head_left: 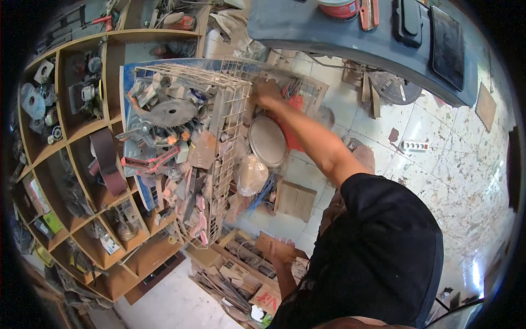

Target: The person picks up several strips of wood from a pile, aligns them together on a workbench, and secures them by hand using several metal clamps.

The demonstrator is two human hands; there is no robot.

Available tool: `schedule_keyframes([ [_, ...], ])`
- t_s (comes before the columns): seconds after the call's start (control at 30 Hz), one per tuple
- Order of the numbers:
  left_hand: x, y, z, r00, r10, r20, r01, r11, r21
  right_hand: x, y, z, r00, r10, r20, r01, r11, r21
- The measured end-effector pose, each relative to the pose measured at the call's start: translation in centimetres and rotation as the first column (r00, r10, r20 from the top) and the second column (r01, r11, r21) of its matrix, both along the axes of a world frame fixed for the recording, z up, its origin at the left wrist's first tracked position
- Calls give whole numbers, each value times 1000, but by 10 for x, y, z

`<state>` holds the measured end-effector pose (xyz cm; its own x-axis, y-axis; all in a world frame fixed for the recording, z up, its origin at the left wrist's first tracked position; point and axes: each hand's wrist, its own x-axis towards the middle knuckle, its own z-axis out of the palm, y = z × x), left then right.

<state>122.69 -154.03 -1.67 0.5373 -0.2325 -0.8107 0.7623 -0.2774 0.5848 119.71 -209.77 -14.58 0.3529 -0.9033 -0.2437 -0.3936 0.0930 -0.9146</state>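
My right arm stretches out to the far end of a wire basket. My right hand (267,94) is there with its fingers curled by the basket's corner, and what they hold, if anything, is hidden. The wire rack basket (223,142) is heaped with a round saw blade (171,113), a red-handled tool (150,160) and other dusty parts. Low by my body, my left hand (282,252) is closed round a flat brown piece (265,243), its fingertips showing at the edge. A round, dusty disc (267,141) stands below my right forearm, beside a red item (296,104).
Wooden cubby shelves (82,129) with tools and a sanding belt (107,162) fill the left. A dark blue machine top (350,33) juts in at the upper right. A power strip (415,145) lies on the stained tiled floor. Below are wood strips (227,296) and a wooden box (295,200).
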Motion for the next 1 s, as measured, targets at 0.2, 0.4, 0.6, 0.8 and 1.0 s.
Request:
schedule_keyframes([
  [0.2,0,-18,3,999,31,17,-33,994,103,-29,14,-10,924,-232,306,229,972,45],
  [0.4,-5,-15,-3,999,41,-15,-40,997,67,-108,57,26,751,-100,653,273,947,-169],
  [0.6,-2,-20,-13,997,43,-67,-40,998,46,-156,106,-17,925,-87,371,194,945,-262],
  [0.8,-2,-22,-19,998,-15,-54,16,1000,22,-156,115,-25,887,-205,413,275,954,-118],
  [1.0,-1,-19,-29,997,-49,-51,48,999,-19,-151,107,-52,831,-283,479,195,955,225],
])
